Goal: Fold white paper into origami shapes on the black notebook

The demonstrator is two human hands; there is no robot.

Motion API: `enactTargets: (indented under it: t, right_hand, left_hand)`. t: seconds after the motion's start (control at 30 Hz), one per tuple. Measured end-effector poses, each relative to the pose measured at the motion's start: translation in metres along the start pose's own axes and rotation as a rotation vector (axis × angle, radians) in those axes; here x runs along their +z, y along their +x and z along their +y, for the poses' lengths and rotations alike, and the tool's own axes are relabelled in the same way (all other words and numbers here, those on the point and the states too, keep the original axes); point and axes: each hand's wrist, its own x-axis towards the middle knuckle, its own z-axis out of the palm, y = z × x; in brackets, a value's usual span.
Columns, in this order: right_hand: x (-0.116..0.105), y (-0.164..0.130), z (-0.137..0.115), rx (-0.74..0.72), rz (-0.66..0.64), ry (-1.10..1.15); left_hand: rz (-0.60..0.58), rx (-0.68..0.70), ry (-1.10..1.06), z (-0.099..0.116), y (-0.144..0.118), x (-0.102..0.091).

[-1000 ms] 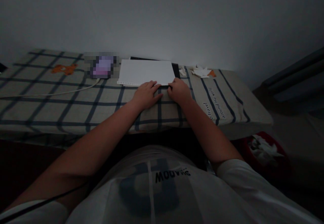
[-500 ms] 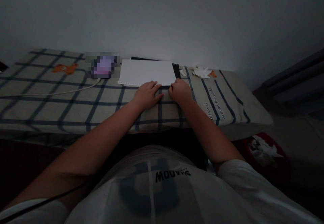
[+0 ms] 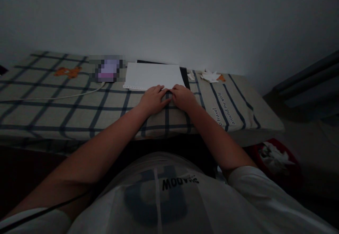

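Note:
A white loose-leaf sheet (image 3: 153,74) with a row of punched holes along its near edge lies on a black cover (image 3: 184,77), which shows behind it and at its right. My left hand (image 3: 153,99) rests palm down on the sheet's near edge, fingers apart. Close beside it is my right hand (image 3: 183,97), its fingers curled and drawn together at the near right edge of the sheet. The fingertips of both hands almost meet. Whatever the right fingers pinch is too dark and small to make out.
A checked cloth (image 3: 113,117) covers the table. At the left are a blurred phone (image 3: 108,70) with a white cable (image 3: 66,95) and an orange cutout (image 3: 67,72). White paper scraps (image 3: 210,76) lie at the right. A red bin (image 3: 284,145) holding crumpled paper stands below.
My right hand has moved left along the near edge, from the black cover's right corner to beside my left hand. My left hand and the sheet have stayed nearly still.

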Motion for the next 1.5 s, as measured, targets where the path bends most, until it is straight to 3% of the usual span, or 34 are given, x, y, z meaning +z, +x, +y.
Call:
enactTargets:
  t: [0.73,0.9,1.0,1.3,1.5]
  right_hand:
    - [0.002,-0.003,0.009,0.291,0.099,-0.095]
    - [-0.001,-0.002,0.011,0.12,0.119,-0.094]
    - [-0.005,0.0,0.007,-0.008,0.059,-0.098]
    - [-0.006,0.0,0.002,-0.067,-0.03,-0.149]
    - [-0.01,0.008,0.019,-0.171,-0.073,-0.168]
  left_hand:
    - [-0.003,0.009,-0.035,-0.002,0.0,0.001]
    - [-0.023,0.001,-0.017,0.0,0.0,-0.001]
    - [-0.018,0.002,-0.01,0.001,0.0,-0.001]
    - [-0.026,0.005,0.005,0.001,0.0,-0.001]
    - [-0.006,0.01,0.001,0.0,-0.001,0.002]
